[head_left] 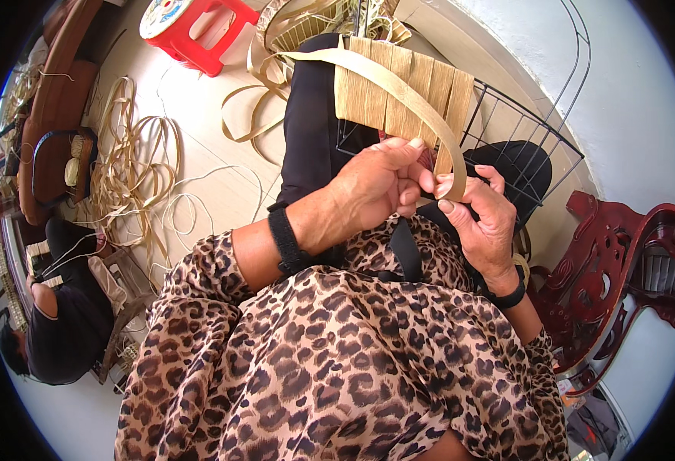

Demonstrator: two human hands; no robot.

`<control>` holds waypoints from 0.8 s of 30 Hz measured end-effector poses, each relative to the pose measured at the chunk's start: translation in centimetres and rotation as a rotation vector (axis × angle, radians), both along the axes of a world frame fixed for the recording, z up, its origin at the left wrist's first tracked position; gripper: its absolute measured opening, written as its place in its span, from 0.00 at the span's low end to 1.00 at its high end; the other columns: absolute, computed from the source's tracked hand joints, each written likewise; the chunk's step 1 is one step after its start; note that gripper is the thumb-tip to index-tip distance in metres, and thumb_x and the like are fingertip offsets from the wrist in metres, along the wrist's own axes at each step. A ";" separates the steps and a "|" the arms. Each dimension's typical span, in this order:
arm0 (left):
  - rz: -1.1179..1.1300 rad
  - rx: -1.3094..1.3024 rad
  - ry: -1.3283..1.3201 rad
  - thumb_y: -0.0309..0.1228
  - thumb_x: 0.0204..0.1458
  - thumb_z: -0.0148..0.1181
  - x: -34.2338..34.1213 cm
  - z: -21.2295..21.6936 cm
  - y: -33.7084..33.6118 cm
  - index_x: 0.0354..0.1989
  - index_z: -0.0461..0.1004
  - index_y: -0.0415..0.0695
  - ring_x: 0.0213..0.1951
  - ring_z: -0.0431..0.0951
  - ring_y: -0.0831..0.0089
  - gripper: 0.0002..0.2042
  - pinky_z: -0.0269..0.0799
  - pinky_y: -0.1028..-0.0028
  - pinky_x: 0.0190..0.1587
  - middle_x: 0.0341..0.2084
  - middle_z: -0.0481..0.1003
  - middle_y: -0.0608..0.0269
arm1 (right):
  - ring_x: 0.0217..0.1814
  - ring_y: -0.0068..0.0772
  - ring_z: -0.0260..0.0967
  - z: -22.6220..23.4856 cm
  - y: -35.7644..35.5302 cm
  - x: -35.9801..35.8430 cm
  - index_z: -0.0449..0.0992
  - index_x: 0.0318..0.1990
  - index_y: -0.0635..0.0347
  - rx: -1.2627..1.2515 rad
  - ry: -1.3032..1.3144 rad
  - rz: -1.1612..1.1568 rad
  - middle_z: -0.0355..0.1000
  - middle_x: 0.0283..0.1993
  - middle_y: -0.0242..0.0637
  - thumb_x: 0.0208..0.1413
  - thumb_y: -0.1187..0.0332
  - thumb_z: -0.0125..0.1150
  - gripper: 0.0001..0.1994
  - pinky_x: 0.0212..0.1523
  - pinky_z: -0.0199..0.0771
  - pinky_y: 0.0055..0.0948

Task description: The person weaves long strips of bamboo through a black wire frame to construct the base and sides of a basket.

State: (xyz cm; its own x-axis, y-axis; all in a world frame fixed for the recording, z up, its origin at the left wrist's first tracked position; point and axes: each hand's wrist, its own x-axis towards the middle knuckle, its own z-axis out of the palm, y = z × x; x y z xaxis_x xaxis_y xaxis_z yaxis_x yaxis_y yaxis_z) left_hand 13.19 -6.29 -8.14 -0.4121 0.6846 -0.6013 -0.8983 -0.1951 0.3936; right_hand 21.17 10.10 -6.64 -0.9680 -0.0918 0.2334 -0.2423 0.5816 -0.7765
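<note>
A black wire basket frame (522, 127) rests across my lap, its near side wrapped with several wide, flat tan strips (397, 92). One long tan strip (410, 94) arches over them and curves down to my hands. My right hand (485, 215) pinches the lower bend of this strip between thumb and fingers. Beside it, my left hand (376, 180) is closed, its thumb at the lower edge of the wrapped strips and its fingertips close to the bend. What lies inside its curled fingers is hidden. Both wrists wear black bands.
A red plastic stool (197, 31) stands at the far left, near a round basket (287, 27). Loose tan strips (134, 165) and white cord (191, 207) lie on the floor. Another person (76, 315) sits at left. A carved dark red chair (591, 269) is at right, beside the wall.
</note>
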 end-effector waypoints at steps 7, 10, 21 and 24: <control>0.125 0.046 0.008 0.37 0.60 0.40 0.9 -0.2 0.9 0.28 0.65 0.43 0.12 0.58 0.79 0.13 0.54 0.79 0.15 0.16 0.69 0.64 | 0.36 0.26 0.72 -0.5 0.0 0.0 0.75 0.29 0.55 0.062 0.054 0.007 0.76 0.34 0.31 0.45 0.72 0.62 0.03 0.50 0.55 0.30; 0.059 0.057 0.047 0.36 0.59 0.41 1.0 -0.1 1.0 0.28 0.66 0.45 0.10 0.56 0.79 0.12 0.52 0.79 0.13 0.14 0.67 0.65 | 0.36 0.26 0.72 -0.7 -0.2 0.1 0.75 0.29 0.55 0.098 0.116 -0.002 0.75 0.34 0.31 0.44 0.72 0.63 0.04 0.49 0.55 0.30; 0.107 -0.108 0.007 0.40 0.57 0.48 1.6 1.2 1.3 0.21 0.61 0.48 0.09 0.53 0.79 0.14 0.47 0.78 0.12 0.11 0.60 0.70 | 0.41 0.26 0.72 -1.7 -0.3 0.7 0.74 0.26 0.58 0.157 0.280 -0.002 0.74 0.33 0.30 0.36 0.76 0.64 0.07 0.49 0.58 0.31; 0.094 -0.140 0.025 0.41 0.57 0.48 1.6 1.2 1.0 0.22 0.60 0.48 0.09 0.54 0.79 0.14 0.48 0.78 0.11 0.11 0.60 0.69 | 0.40 0.26 0.72 -1.6 -0.4 0.5 0.74 0.27 0.57 0.148 0.310 0.002 0.74 0.33 0.30 0.36 0.76 0.64 0.07 0.48 0.58 0.31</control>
State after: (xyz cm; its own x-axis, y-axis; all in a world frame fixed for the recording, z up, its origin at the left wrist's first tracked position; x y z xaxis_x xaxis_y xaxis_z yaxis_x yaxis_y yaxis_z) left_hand 14.78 -5.28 -6.93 -0.4861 0.5527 -0.6769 -0.8685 -0.2194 0.4446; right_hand 21.69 9.70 -8.25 -0.8530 -0.1488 0.5003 -0.4549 0.6819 -0.5727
